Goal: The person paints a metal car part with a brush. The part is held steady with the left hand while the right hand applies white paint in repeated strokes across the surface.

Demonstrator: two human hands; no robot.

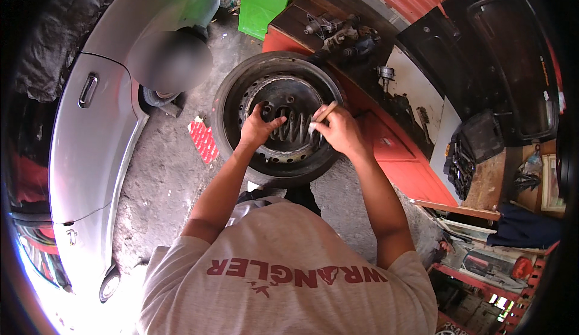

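A dark coil spring (pixel 294 127) lies across the middle of a wheel with its tyre (pixel 232 87). My left hand (pixel 258 128) grips the spring's left end, its thumb resting along the coils and its fingers around the far side. At the right end, my right hand (pixel 341 131) is closed on a tan stick-like handle (pixel 326 111) that slants up out of the fist. Something whitish shows at the fingertips beside the coils; whether it belongs to the handle I cannot tell. The handle's lower end is hidden.
A silver car (pixel 93 136) stands at the left. At the right, a red cabinet (pixel 389 148) carries greasy metal parts (pixel 344 36) and an opened black tool case (pixel 467 154). Behind it leans a black car panel (pixel 482 57). Red-and-white cardboard (pixel 203 140) lies on the floor.
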